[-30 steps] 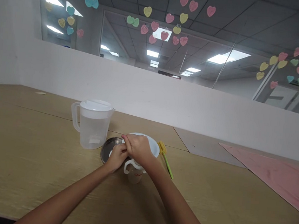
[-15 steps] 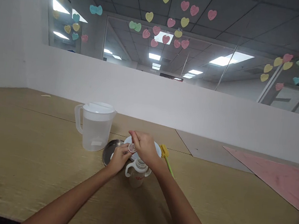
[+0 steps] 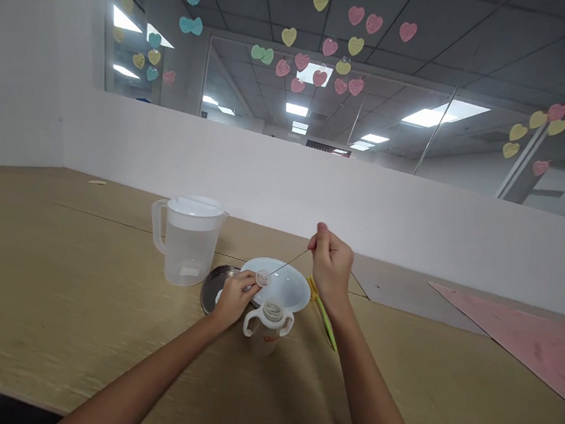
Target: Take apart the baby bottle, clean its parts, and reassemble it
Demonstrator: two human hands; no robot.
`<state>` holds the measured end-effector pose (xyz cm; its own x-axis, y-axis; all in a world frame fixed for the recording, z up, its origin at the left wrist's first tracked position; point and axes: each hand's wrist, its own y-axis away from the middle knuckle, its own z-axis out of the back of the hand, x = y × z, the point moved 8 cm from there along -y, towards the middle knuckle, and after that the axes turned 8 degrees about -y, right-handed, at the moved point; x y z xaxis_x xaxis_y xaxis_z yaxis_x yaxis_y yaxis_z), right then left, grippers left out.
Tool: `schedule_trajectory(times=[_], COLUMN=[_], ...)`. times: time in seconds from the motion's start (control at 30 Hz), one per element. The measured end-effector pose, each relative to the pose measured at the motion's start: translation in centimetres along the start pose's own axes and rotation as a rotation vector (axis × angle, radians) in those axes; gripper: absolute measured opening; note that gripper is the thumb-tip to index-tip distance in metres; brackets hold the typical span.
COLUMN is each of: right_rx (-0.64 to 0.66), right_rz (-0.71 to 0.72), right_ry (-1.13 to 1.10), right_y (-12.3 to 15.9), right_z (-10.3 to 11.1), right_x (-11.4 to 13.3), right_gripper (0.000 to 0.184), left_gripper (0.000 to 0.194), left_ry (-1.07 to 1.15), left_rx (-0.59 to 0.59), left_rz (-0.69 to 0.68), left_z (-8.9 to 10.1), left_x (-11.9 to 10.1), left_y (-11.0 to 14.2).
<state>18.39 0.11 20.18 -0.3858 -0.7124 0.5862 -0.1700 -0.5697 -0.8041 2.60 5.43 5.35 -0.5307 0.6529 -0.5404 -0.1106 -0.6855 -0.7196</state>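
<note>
Hands: apart now, the right drawn away from the left.
Left hand (image 3: 234, 299): pinches a small round translucent disc (image 3: 262, 278).
Right hand (image 3: 330, 264): raised, pinching a thin dark strand (image 3: 290, 259) that runs to the disc.
Around: a shallow white bowl (image 3: 277, 263) beneath the disc, a two-handled clear sippy cup (image 3: 263, 340), a round steel lid (image 3: 211, 298), a lidded plastic pitcher (image 3: 188, 256), a yellow-green brush (image 3: 325, 319), a wooden table (image 3: 54, 297).

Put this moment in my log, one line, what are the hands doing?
left hand: small clear disc | right hand: thin strand | nearby: two-handled cup
</note>
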Motion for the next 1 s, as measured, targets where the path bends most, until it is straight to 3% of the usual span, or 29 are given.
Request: schedule_trajectory(times=[0.1, 0.2, 0.3, 0.33, 0.47, 0.57, 0.67, 0.73, 0.83, 0.87, 1.0], right_rx=[-0.097, -0.105, 0.085, 0.133, 0.273, 0.365, 0.46, 0.598, 0.98, 1.03, 0.987], right_rz=[-0.089, -0.246, -0.568, -0.614, -0.695, -0.685, -0.64, -0.614, -0.533, -0.481, -0.292], right_ry=[-0.058, -0.01, 0.122, 0.14, 0.216, 0.292, 0.321, 0.257, -0.011, -0.067, -0.159], right_y=[-0.8, -1.0, 0.3, 0.8, 2.0, 1.7, 1.2, 1.7, 4.4, 5.0, 5.9], right_z=[1.2, 1.0, -0.9, -1.3, -1.2, -0.5, -0.9, -2.7, -7.2, -8.1, -9.2], right_x=[-2.5, -8.0, -15.6, -17.4, -20.8, -20.3, -18.0, -15.8, -11.2, -9.8, -6.7], right_gripper=[0.049, 0.049, 0.047, 0.044, 0.026, 0.023, 0.021, 0.023, 0.033, 0.033, 0.024], left_gripper=[0.023, 0.024, 0.025, 0.026, 0.032, 0.034, 0.034, 0.035, 0.035, 0.036, 0.036], left_ry=[-0.011, -0.064, -0.093, -0.094, -0.123, -0.141, -0.142, -0.144, -0.134, -0.122, -0.068], left_rx=[-0.009, -0.047, -0.038, -0.024, 0.037, 0.081, 0.084, 0.092, 0.106, 0.105, 0.091], left_rz=[0.013, 0.039, 0.043, 0.038, 0.031, 0.016, 0.0, -0.007, -0.008, -0.004, 0.013], left_z=[0.1, 0.4, 0.2, 0.1, -0.4, -0.6, -0.6, -0.7, -0.7, -0.7, -0.4], left_x=[0.4, 0.6, 0.7, 0.6, 0.4, 0.1, -0.1, -0.2, -0.2, -0.2, 0.1], left_y=[0.2, 0.5, 0.5, 0.5, 0.6, 0.7, 0.7, 0.7, 0.6, 0.6, 0.6])
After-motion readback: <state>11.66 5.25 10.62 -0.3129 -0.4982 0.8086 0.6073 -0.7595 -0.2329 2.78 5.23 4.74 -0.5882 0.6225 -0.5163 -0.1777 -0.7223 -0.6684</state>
